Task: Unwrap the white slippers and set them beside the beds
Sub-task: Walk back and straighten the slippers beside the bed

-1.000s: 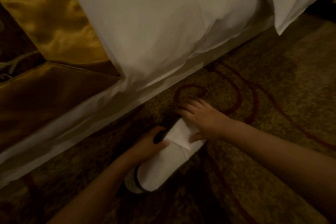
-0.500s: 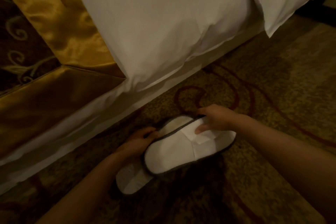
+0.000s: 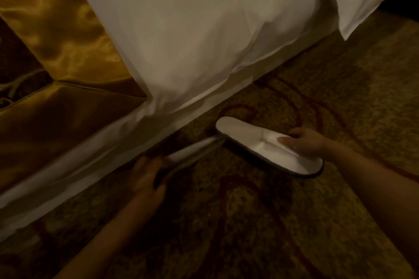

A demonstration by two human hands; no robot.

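One white slipper lies flat on the carpet, sole down, dark trim round its edge, heel end pointing toward the bed and toe end out toward me. My right hand is on its toe band, thumb laid across the white top and fingers curled over the far side, so I'm pinching that band. The second slipper is up on its edge, a thin white strip with a grey rim, running from my left hand up to the heel of the flat one, where the two look to touch. My left hand is closed round its near end, though it's dark there and blurred, so I can't tell how tight the fingers sit. Both slippers are just beside the bed, a little out from the white sheet that hangs to the floor. Further left, a gold satin cover drapes over the bed corner.
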